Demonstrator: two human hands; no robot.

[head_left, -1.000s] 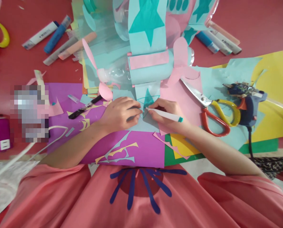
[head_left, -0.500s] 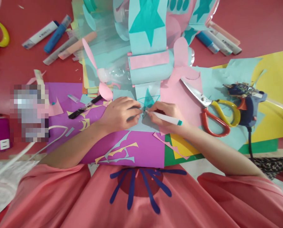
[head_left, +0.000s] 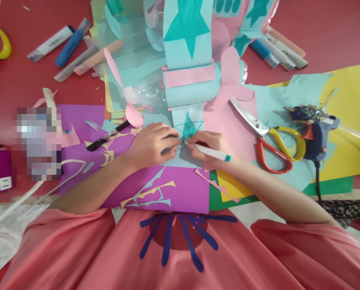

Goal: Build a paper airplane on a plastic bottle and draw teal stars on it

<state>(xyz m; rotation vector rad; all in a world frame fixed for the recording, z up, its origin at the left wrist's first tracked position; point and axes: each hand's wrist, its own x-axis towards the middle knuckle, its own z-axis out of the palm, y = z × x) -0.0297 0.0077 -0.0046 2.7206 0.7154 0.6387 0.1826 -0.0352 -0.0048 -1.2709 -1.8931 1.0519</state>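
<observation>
My right hand (head_left: 211, 149) is closed around a white marker (head_left: 213, 152) with a green end, its tip down on a light blue paper strip (head_left: 180, 114). On that strip is a star (head_left: 188, 125), outlined and partly coloured teal. My left hand (head_left: 154, 145) rests on the paper left of the star, fingers apart and holding nothing. Just beyond both hands lies a clear plastic bottle (head_left: 151, 93) wrapped in light blue paper, with a pink propeller shape (head_left: 131, 96) at its cap. Another strip beyond it bears a filled teal star (head_left: 188, 28).
Open scissors (head_left: 263, 131) and a blue glue gun (head_left: 315, 137) lie to the right. A black pen (head_left: 107, 137) and paper scraps (head_left: 155, 191) are on purple paper (head_left: 186, 189). Several markers (head_left: 72, 44) lie at the back left. A white cable (head_left: 25, 199) runs at the left.
The marker has shifted very slightly in my right hand's grip, and a little more teal shows inside the star. My left hand has stayed nearly still.
</observation>
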